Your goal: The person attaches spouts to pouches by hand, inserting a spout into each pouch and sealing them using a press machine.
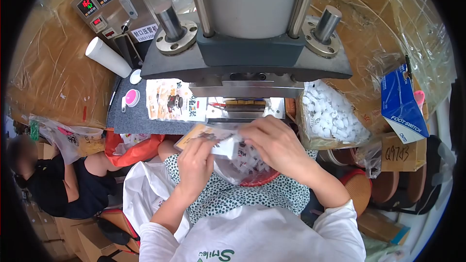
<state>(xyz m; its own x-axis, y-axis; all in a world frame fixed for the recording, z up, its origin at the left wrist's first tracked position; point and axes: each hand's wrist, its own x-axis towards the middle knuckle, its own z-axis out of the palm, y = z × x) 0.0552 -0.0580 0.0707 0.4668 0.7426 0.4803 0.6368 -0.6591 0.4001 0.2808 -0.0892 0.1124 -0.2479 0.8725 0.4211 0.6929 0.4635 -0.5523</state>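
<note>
My left hand [195, 161] is closed around the near left part of a printed plastic pouch [224, 147], held in front of the press over my lap. At the pouch's right end, the bent fingers of my right hand [274, 144] are pinched together on its edge. Whether a small part is also between those fingers is hidden. Below both hands, a red basket [262, 178] lined with clear plastic holds several small white printed packs [250, 160]. Another printed pouch [167, 101] lies flat on the grey mat, left of the press jaws.
A heavy press [250, 51] stands ahead, its metal jaw [247, 89] above a lit slot. On the right is a box of small white plastic pieces [332, 114] and a blue carton [404, 102]. A control panel [99, 2] and white cup [108, 57] stand left; another person [60, 179] sits beyond.
</note>
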